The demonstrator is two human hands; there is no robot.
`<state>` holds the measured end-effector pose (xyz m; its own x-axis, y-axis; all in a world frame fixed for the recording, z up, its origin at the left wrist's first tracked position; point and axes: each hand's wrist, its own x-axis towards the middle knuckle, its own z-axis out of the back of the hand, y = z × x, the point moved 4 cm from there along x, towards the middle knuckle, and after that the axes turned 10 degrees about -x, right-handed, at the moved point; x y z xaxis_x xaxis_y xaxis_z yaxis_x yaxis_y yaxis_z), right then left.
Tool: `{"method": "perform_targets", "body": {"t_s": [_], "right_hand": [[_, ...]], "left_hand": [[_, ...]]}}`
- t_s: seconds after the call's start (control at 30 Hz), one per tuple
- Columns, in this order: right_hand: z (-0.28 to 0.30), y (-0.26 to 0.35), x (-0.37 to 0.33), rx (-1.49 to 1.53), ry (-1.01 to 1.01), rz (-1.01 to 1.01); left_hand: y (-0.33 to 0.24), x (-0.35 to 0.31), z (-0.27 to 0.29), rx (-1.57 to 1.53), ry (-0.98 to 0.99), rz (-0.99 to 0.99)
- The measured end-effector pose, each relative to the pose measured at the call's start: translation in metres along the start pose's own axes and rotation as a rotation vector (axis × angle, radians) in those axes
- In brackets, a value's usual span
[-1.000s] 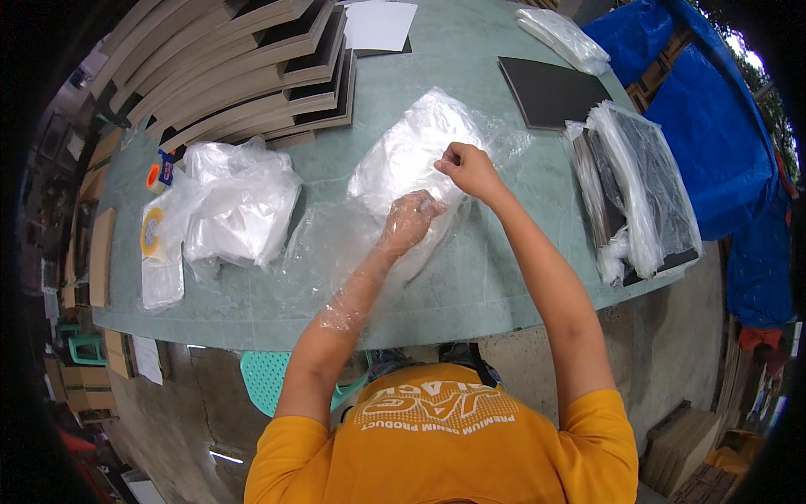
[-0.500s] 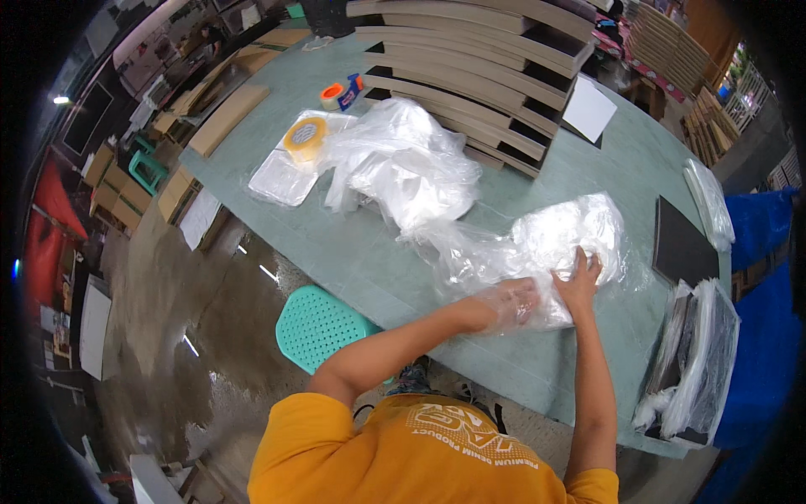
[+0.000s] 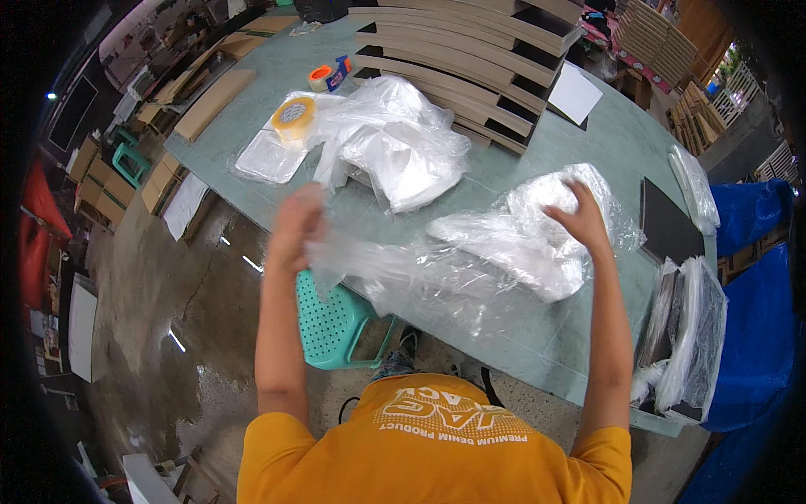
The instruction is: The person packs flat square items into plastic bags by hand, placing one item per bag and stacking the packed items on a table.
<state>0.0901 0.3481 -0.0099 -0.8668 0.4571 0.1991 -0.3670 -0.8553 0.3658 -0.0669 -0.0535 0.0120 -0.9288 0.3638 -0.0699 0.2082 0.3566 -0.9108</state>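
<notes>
My left hand [image 3: 298,227], smeared by motion, is closed on one end of a thin clear plastic bag [image 3: 420,277] beyond the table's near edge. The bag stretches rightward, crumpled and see-through, towards a shiny pile of clear plastic bags [image 3: 537,244] on the table. Over the right part of that pile my right hand [image 3: 579,220] hovers with its fingers apart and nothing in them. Another heap of clear plastic [image 3: 403,151] lies farther left. Beside it, a roll of yellow tape [image 3: 294,118] rests on a flat plastic-wrapped packet [image 3: 264,160].
The table [image 3: 353,227] has a greenish top. A tall stack of brown-edged boards [image 3: 462,76] stands at the back, with a tape dispenser [image 3: 327,76] to its left. On the right are a dark panel [image 3: 667,223] and wrapped panels [image 3: 684,344]. A green stool [image 3: 336,328] stands at the near edge.
My left hand has swung left from the pile, drawing the plastic out with it. My right hand has lifted off the pile and spread its fingers. The view has shifted slightly.
</notes>
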Motion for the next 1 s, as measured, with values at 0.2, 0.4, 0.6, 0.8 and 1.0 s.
{"method": "perform_targets", "body": {"t_s": [0.2, 0.4, 0.6, 0.8, 1.0], "right_hand": [[0.005, 0.205, -0.1, 0.694, 0.695, 0.423], [0.039, -0.01, -0.193, 1.717, 0.434, -0.083], [0.04, -0.156, -0.279, 1.684, -0.257, -0.746], [-0.044, -0.087, -0.239, 1.806, 0.165, -0.868], [-0.049, -0.057, -0.189, 1.638, 0.538, -0.597]], "left_hand": [[-0.058, -0.039, -0.217, -0.297, 0.77, -0.172], [0.047, 0.062, -0.197, 0.899, 0.539, -0.321], [0.224, 0.028, -0.128, 1.438, 0.614, 0.088], [0.141, -0.04, -0.2, 0.824, 0.753, 0.166], [-0.076, -0.112, -0.062, 0.108, -0.158, -0.365]]}}
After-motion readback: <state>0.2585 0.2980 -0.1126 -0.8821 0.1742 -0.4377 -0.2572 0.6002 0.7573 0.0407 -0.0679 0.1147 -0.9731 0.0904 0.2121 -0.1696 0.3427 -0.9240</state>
